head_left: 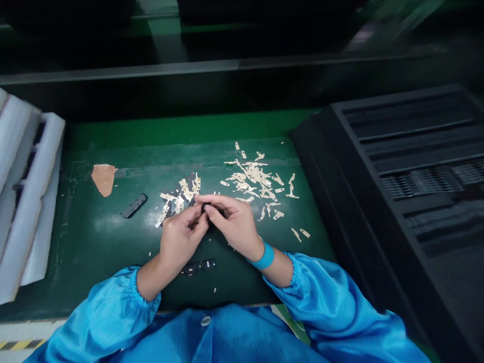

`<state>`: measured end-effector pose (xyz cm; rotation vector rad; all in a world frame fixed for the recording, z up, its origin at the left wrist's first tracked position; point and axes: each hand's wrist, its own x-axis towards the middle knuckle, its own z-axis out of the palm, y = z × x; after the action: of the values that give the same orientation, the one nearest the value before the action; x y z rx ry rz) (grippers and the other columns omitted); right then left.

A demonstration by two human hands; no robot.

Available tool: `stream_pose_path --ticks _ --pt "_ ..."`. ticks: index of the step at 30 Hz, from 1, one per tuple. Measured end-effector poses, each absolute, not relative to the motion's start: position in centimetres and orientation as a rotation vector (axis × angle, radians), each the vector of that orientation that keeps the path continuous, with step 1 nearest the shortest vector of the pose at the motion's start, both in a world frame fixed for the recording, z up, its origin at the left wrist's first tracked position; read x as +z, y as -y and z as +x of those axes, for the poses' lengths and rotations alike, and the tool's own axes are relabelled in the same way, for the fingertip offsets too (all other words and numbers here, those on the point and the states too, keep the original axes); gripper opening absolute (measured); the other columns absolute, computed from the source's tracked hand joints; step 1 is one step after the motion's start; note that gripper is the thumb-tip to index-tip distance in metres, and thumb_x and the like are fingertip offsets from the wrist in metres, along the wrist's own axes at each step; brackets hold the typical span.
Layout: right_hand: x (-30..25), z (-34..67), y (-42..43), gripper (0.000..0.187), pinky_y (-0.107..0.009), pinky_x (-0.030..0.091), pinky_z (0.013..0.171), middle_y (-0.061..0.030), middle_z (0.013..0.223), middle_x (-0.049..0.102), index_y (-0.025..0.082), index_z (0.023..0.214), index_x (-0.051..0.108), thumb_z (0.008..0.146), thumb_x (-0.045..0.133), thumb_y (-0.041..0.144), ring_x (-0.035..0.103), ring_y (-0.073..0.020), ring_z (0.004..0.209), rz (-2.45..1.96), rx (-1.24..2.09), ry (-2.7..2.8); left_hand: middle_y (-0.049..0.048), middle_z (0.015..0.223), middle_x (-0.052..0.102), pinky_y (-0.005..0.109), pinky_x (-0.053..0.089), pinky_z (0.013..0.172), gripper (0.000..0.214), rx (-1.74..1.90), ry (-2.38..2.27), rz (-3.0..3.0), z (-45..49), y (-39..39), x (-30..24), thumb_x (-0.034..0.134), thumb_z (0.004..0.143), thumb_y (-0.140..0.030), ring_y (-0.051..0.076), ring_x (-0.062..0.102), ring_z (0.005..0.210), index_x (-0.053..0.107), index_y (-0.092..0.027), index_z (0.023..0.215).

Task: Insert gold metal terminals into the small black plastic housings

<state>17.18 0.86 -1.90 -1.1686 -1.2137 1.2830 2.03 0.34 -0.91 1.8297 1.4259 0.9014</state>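
My left hand [181, 237] and my right hand [236, 222] meet over the middle of the green table. Between their closed fingertips they pinch a small black plastic part [206, 206], mostly hidden by the fingers. Below my left wrist lies another black part with small pale pieces on it [199, 267]. A narrow black plastic piece [134, 205] rests to the left of my hands. Just beyond my fingers is a heap of cream and black strips [179, 196]. Farther right spreads a loose pile of small cream-coloured cut pieces [255, 176].
White foam sheets [28, 191] stand stacked at the left edge. Large black slatted trays [412, 166] take up the right side. A torn brown scrap [103, 180] lies at the back left of the green table [91, 242]. A dark ledge runs along the back.
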Motion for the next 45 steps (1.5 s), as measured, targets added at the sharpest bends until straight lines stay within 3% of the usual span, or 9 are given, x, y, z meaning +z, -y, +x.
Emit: stream_pose_path --ticks 7,21,28,36,45 --pt "-1.9 17.2 -0.9 0.029 -0.040 0.061 0.099 -0.0016 0.113 0.080 0.027 0.112 0.078 0.091 0.060 0.019 0.077 -0.0203 0.106 -1.129 1.297 1.210 0.0011 0.075 0.077 0.021 0.050 0.059 0.014 0.920 -1.424 1.807 2.0 -0.2 -1.0 0.061 0.093 -0.020 0.012 0.068 0.059 0.074 -0.016 0.088" --pt "-1.9 16.9 -0.6 0.026 -0.039 0.062 0.096 -0.0016 0.110 0.081 0.026 0.105 0.078 0.089 0.060 0.019 0.077 -0.0200 0.103 -1.184 1.245 1.210 -0.0032 0.061 0.066 0.019 0.042 0.052 0.016 0.917 -1.454 1.921 2.2 -0.1 -0.8 0.061 0.093 -0.019 0.008 0.055 0.049 0.072 -0.017 0.081" --pt "-1.6 17.4 -0.8 0.027 -0.037 0.063 0.094 -0.0017 0.112 0.080 0.026 0.108 0.076 0.093 0.055 0.020 0.076 -0.0181 0.102 -1.136 1.247 1.194 0.0039 0.084 0.079 0.024 0.059 0.065 0.017 0.922 -1.331 1.548 1.9 -0.5 -1.2 0.063 0.093 -0.026 0.016 0.074 0.069 0.076 -0.018 0.100" --pt "-1.8 17.4 -1.3 0.016 -0.035 0.062 0.085 -0.0047 0.102 0.080 0.023 0.101 0.073 0.087 0.065 0.021 0.075 -0.0173 0.089 -1.146 1.290 1.180 0.0018 0.073 0.074 0.019 0.053 0.057 0.015 0.881 -1.269 1.462 1.5 -1.0 -0.7 0.064 0.090 -0.024 0.012 0.066 0.061 0.076 -0.016 0.091" --pt "-1.7 17.3 -1.3 0.012 -0.033 0.062 0.081 -0.0042 0.100 0.078 0.023 0.096 0.067 0.085 0.071 0.027 0.073 -0.0159 0.086 -1.105 1.379 1.083 0.0029 0.079 0.076 0.022 0.055 0.061 0.020 0.845 -1.250 1.553 1.5 -0.7 -0.3 0.060 0.093 -0.024 0.015 0.069 0.066 0.077 -0.017 0.100"
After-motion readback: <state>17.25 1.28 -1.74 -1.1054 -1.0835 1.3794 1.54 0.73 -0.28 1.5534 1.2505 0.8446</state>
